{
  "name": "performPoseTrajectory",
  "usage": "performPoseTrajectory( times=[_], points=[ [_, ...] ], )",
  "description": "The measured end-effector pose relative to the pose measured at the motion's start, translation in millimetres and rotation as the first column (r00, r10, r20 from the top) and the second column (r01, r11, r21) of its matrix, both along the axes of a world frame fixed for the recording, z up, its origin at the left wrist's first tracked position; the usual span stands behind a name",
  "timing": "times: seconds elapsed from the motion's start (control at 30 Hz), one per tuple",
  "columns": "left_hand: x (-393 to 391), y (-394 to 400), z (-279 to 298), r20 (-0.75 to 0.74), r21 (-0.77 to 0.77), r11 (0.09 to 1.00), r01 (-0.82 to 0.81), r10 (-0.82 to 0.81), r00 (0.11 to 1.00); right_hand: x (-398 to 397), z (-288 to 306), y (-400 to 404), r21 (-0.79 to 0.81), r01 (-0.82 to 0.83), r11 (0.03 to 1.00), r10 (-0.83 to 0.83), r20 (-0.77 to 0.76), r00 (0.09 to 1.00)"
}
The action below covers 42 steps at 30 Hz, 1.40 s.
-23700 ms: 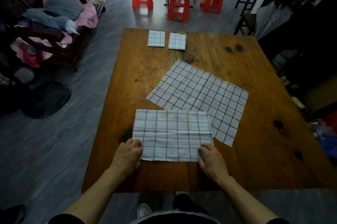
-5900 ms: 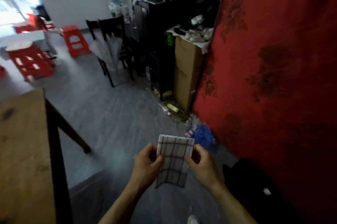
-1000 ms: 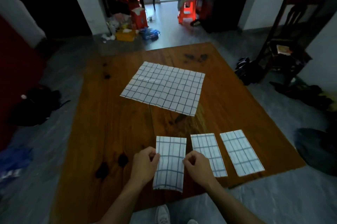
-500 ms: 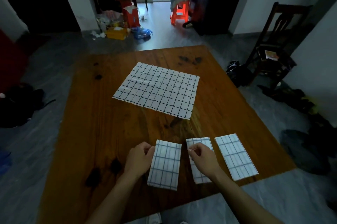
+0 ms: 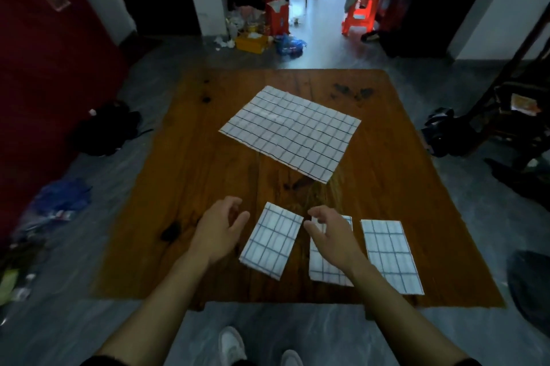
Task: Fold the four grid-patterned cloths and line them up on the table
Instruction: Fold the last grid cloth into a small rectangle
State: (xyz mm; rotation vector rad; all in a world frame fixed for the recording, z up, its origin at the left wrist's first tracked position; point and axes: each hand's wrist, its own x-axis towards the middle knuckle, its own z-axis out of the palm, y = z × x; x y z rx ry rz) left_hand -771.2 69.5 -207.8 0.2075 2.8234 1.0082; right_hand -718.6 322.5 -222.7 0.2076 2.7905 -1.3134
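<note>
Three folded grid cloths lie in a row near the front edge of the wooden table (image 5: 184, 187): the left folded cloth (image 5: 272, 239), slightly tilted, the middle folded cloth (image 5: 323, 270), partly hidden under my right hand, and the right folded cloth (image 5: 390, 255). A fourth grid cloth (image 5: 290, 130) lies spread flat near the table's middle. My left hand (image 5: 221, 231) hovers open just left of the left folded cloth, not touching it. My right hand (image 5: 333, 237) hovers open over the middle folded cloth, holding nothing.
A dark wooden chair (image 5: 512, 115) stands to the right of the table. A red stool (image 5: 358, 16) and a yellow box (image 5: 251, 41) with clutter sit on the floor beyond the far edge. Bags lie on the floor at the left.
Both hands have let go of the left folded cloth, which now rests on the table. The hands have lifted and opened. The view has shifted slightly nearer.
</note>
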Motion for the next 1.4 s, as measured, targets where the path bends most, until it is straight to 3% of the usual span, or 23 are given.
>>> performPoseTrajectory(
  times=[0.17, 0.3, 0.67, 0.87, 1.13, 1.4],
  points=[
    [29.2, -51.0, 16.6, -0.097, -0.001, 0.994, -0.113, 0.112, 0.989, -17.0, 26.8, -45.5, 0.055, -0.173, 0.983, 0.177, -0.079, 0.981],
    [57.1, -111.7, 23.2, -0.122, -0.016, 0.979, -0.203, 0.200, 0.972, -15.3, 41.4, -107.9, 0.108, -0.299, 0.948, 0.305, -0.045, 0.951],
    [169.5, -362.8, 31.6, -0.229, 0.070, 0.895, -0.442, 0.445, 0.866, 21.0, 52.0, -365.9, 0.164, -0.559, 0.813, 0.563, 0.020, 0.826],
    [203.4, -470.9, 26.9, -0.220, 0.083, 0.855, -0.512, 0.516, 0.828, 41.4, 49.3, -475.0, 0.237, -0.599, 0.765, 0.625, -0.048, 0.779],
    [179.0, -561.1, 15.3, -0.225, 0.081, 0.821, -0.565, 0.567, 0.792, 4.6, 39.1, -574.1, 0.270, -0.641, 0.719, 0.671, -0.030, 0.741],
    [69.5, -640.7, 3.9, -0.121, -0.137, 0.853, -0.503, 0.490, 0.863, -114.7, 15.1, -670.9, 0.288, -0.624, 0.727, 0.665, -0.065, 0.744]
  ],
)
